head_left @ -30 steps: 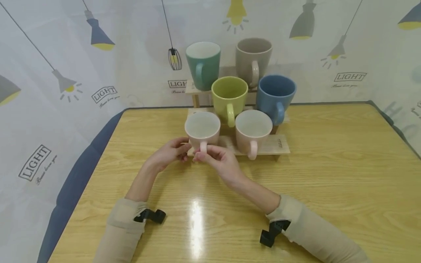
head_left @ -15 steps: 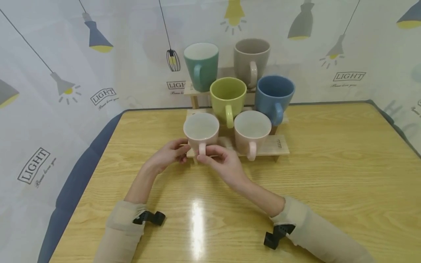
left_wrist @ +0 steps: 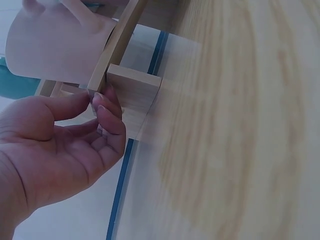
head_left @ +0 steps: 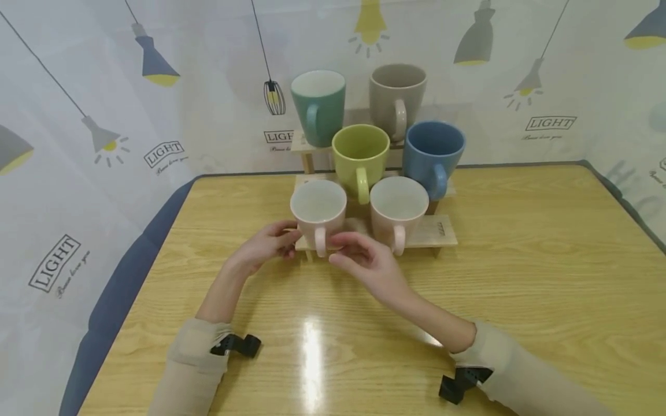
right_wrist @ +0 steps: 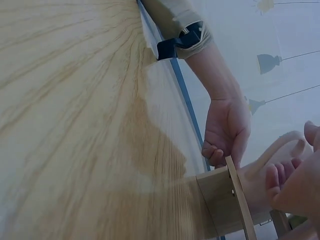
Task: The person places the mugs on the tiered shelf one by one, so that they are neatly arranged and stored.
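Note:
My left hand (head_left: 264,247) grips the left end of the bottom board of a tiered wooden rack (head_left: 436,232). In the left wrist view its thumb and fingers pinch the board's corner (left_wrist: 114,52). A pale pink mug (head_left: 307,229) stands upright on that board with its handle to the front. Beside the handle is my right hand (head_left: 376,267), thumb and forefinger parted and nothing between them. A second pink mug (head_left: 387,225) stands to the right on the same board. The right wrist view shows only part of the right hand (right_wrist: 300,187), at the edge.
On the middle tier are a yellow-green mug (head_left: 354,164) and a blue mug (head_left: 424,164). A teal mug (head_left: 328,118) and a taupe mug (head_left: 387,104) stand on the top tier. A lamp-printed curtain (head_left: 218,86) hangs behind the wooden table (head_left: 520,260).
My right hand has let go of the left pink mug's handle and moved a little to the right. My left hand stays at the rack, and the mugs keep their places.

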Demonstrator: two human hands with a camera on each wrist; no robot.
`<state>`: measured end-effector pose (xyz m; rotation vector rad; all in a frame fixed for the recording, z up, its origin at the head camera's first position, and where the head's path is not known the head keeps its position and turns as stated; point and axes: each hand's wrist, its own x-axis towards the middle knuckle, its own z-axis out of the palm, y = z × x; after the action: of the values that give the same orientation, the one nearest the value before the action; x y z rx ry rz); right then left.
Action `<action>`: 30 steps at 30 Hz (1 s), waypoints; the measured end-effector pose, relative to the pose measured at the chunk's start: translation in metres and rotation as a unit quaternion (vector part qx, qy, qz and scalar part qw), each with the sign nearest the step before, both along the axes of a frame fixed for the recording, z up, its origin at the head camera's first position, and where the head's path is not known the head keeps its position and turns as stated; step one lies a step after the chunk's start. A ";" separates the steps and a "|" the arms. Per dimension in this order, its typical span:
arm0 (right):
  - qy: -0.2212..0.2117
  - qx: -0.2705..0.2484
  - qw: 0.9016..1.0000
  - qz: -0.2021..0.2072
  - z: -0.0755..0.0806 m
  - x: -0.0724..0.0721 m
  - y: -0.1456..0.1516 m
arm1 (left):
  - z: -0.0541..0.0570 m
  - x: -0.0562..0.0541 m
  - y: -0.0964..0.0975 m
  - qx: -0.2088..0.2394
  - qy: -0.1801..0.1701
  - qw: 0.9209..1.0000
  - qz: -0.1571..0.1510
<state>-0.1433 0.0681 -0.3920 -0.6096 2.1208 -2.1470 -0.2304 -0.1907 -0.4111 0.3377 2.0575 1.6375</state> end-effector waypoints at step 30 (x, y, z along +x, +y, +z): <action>0.050 0.152 0.959 0.234 -0.008 -0.001 0.108 | 0.014 0.000 -0.009 -0.051 0.052 0.993 0.096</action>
<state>-0.1439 0.1760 -0.4003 -1.0712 2.0291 -1.5363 -0.2304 -0.1997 -0.3975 0.1980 2.3043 1.6475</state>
